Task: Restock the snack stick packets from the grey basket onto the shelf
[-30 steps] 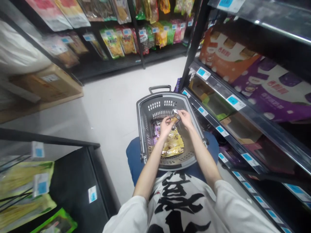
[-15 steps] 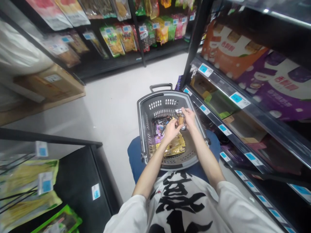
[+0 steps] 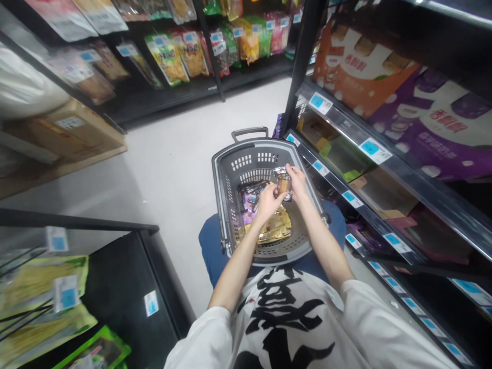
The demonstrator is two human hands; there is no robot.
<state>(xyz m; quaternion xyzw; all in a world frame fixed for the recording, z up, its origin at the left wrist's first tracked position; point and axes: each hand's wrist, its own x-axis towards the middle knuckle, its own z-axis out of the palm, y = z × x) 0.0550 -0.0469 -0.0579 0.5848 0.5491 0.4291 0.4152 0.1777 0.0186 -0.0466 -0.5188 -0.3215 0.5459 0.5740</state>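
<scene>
Over the inside of a grey shopping basket (image 3: 246, 139), both hands meet at a small brown-and-silver snack packet (image 3: 283, 183). My right hand (image 3: 296, 183) grips it along its right side. The fingertips of my left hand (image 3: 269, 199) are closed at its lower left edge. Below the hands, gold packets (image 3: 279, 226) lie on the basket floor. Purple and dark packets (image 3: 250, 201) are heaped at the left inside the basket, partly covered by my left hand and forearm.
Black shelving with boxed goods (image 3: 367, 69) and price tags runs close along the right. Bagged snacks (image 3: 167, 59) hang on the far rack. A cardboard box (image 3: 73, 136) stands at left, and another rack (image 3: 126, 277) with hanging bags is at lower left.
The view has shifted slightly, so the basket and shelves sit a little further left and higher. Both hands stay on the packet, which now shows more of its front.
</scene>
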